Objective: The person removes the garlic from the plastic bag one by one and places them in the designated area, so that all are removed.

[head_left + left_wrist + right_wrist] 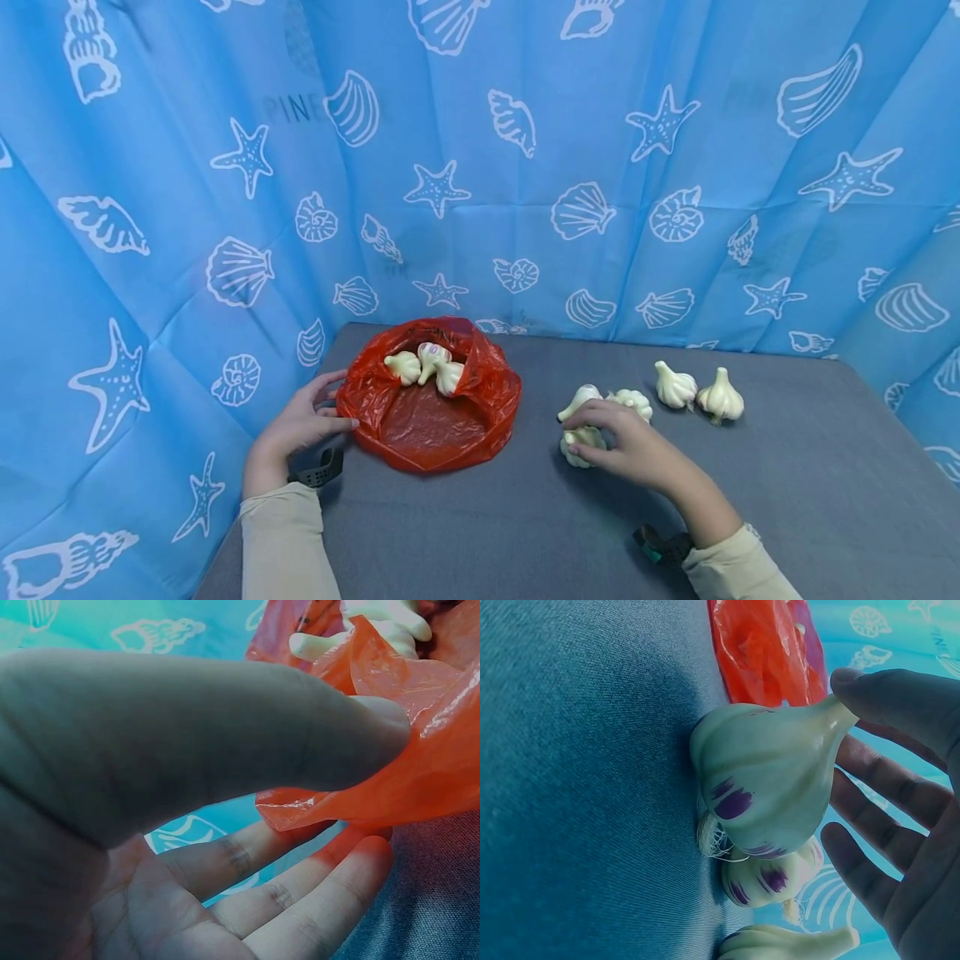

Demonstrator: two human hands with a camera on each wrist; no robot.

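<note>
My left hand point(303, 421) is at the left side of a red plastic bag point(442, 457), its rim between thumb and fingers; in the left wrist view the thumb point(330, 735) lies over the plastic. Inside the bag are a left garlic bulb point(403, 367), a middle one and a right one point(450, 379). On the right, my right hand point(626, 442) pinches the stem of a garlic bulb point(761, 776) at the table surface. Its thumb point(892, 697) is against the stem, with the other fingers behind.
Just beyond the right hand lie two garlic bulbs, one with its stem pointing left point(579, 400) and a rounder one point(633, 403). Farther right are two more bulbs point(675, 387). A blue shell-patterned curtain point(480, 167) borders the grey table point(480, 533).
</note>
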